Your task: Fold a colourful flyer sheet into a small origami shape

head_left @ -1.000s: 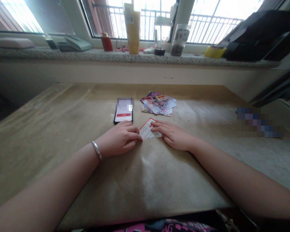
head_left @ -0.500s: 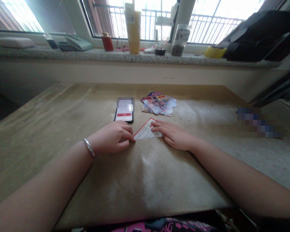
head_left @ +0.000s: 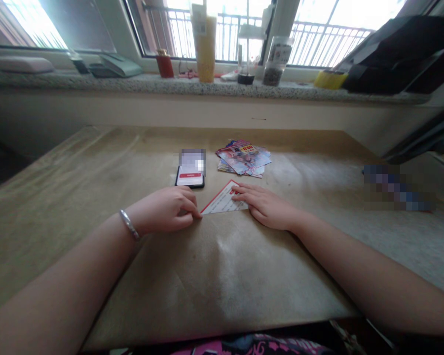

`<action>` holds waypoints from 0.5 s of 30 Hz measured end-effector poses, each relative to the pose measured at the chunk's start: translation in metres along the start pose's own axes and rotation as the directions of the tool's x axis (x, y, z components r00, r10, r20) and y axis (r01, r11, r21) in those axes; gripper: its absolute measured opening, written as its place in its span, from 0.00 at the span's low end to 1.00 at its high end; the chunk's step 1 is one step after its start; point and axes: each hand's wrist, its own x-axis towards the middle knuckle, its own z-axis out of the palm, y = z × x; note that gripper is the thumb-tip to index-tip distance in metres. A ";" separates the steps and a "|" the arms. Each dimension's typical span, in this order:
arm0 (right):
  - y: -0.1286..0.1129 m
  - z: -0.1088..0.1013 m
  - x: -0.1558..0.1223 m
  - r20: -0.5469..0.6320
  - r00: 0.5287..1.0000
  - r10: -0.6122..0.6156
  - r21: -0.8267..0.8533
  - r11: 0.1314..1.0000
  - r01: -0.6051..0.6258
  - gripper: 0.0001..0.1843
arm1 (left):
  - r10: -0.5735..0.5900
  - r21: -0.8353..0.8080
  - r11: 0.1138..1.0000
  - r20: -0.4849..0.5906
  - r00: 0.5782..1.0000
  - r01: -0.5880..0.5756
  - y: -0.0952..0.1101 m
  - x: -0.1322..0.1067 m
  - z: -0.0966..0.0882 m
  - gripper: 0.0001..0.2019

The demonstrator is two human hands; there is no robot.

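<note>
A white paper folded into a triangle with a red edge (head_left: 224, 202) lies flat on the tan table (head_left: 96, 167). My left hand (head_left: 166, 211), with a silver bracelet on the wrist, has its fingers curled and its fingertips press the triangle's left corner. Resting flat, fingers stretched out, my right hand (head_left: 266, 206) holds down the triangle's right side.
A phone (head_left: 190, 176) with a lit screen lies just behind my left hand. A pile of colourful leaflets (head_left: 243, 158) sits behind the paper. Bottles, jars and a red cup (head_left: 165, 65) stand on the stone windowsill. A dark bag (head_left: 395, 54) is at the right.
My left hand has slid leftward along the paper's lower edge to its left corner, uncovering more of the triangle. My right hand has stayed put.
</note>
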 end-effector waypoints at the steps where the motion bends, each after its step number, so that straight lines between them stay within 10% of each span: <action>1: 0.000 0.000 0.000 -0.002 1.000 -0.001 0.002 1.000 0.001 0.29 | 0.000 0.002 1.000 0.004 1.000 0.000 0.000 0.000 -0.001 0.15; 15: -0.001 0.001 0.000 0.001 1.000 -0.005 -0.048 0.999 0.005 0.28 | -0.055 0.096 0.994 -0.023 0.998 0.057 0.005 -0.005 -0.001 0.12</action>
